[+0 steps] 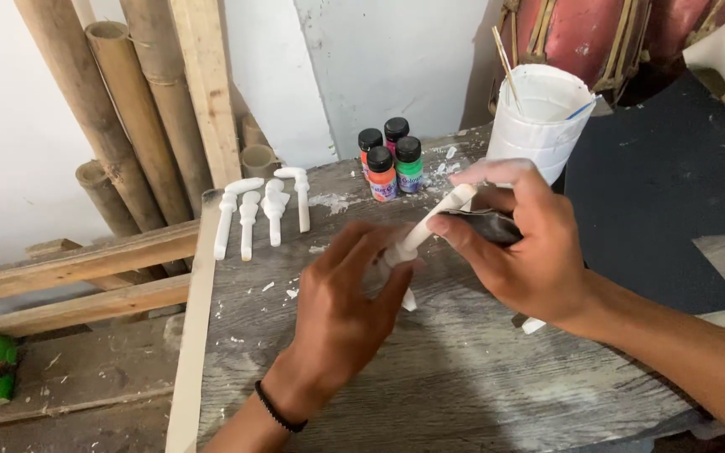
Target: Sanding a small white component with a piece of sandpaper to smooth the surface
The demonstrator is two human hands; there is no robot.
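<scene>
The white piece (419, 239) is pinched by the left hand (341, 315); dark sandpaper (484, 225), pinched by the right hand (530, 252), is best rubbed lightly, evenly.

Four small paint bottles (389, 159) clustered at table's far edge, black caps, orange, red and green bodies, paper labels on front. White plastic tub (539, 122) just right of them.

We worked in a craft workshop: bamboo poles (119, 117), rough plank table (463, 369), paint bottles (390, 159), unpainted white carvings (263, 205).
</scene>
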